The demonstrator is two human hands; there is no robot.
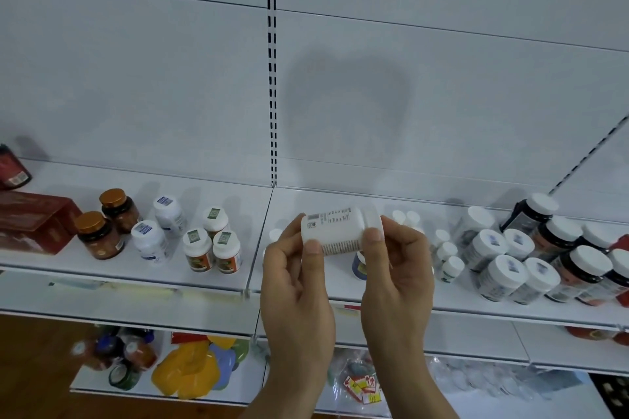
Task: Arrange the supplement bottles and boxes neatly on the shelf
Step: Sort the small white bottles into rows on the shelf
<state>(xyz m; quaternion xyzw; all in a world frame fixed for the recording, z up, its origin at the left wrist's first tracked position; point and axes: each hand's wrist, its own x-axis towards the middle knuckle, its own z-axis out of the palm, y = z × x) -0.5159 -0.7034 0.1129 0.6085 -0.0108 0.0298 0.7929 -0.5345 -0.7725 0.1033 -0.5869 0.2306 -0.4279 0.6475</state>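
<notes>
1. Head view: we hold one white plastic supplement bottle (335, 229) on its side in front of the white metal shelf (170, 269), above its front edge, just right of the seam between the two shelf panels.
2. Left hand (295, 286) pinches the base end, thumb on the near side, fingers curled behind. Right hand (396, 279) pinches the white cap end the same way. Both hands are clamped on the bottle.
3. Key relation: the bottle's long axis runs left-right, cap to the right, parallel to the shelf edge. We judge it needs a quarter turn, cap up, before it can stand. Both hands are equally near; the right one has the cap.
4. Open shelf space lies directly behind the bottle, between the left and right clusters.
5. Left of the seam: three brown-labelled white-capped bottles (212, 245), two white bottles with blue stickers (160, 231), two amber jars with gold lids (109, 224), a dark red cardboard box (34, 221).
6. Right: a dense cluster of white-capped dark jars (531, 258), all upright.
7. No containers holding anything visible; bottle contents cannot be told.
</notes>
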